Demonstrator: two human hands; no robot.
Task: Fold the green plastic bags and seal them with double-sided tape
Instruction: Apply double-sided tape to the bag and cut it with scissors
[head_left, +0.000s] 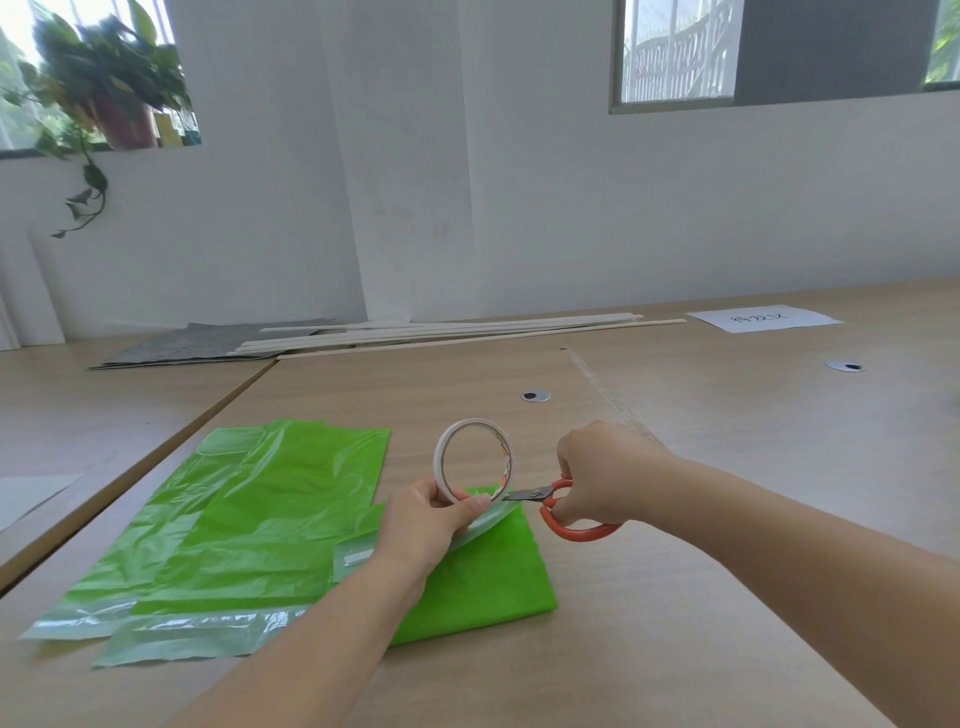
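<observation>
left hand (423, 525): thumb on top and fingers under, pinching the bottom of the tape roll (441, 460). I held it upright on edge, wrist low over the folded bag.
right hand (608, 473): fingers curled through the orange handles of the scissors (571, 532), blades pointing left, tips right at the roll's lower edge.
tape strip (488, 522): a pale length ran from the roll down under my left thumb.
green bags (249, 519): flat, overlapping pile lay on the table (727, 467), left of my arm.
folded bag (483, 587): sat under my left wrist.
writing: the roll's inner core had colourful print I couldn't read. The paper sheet (763, 318) far right had handwritten characters, too blurry to read.
</observation>
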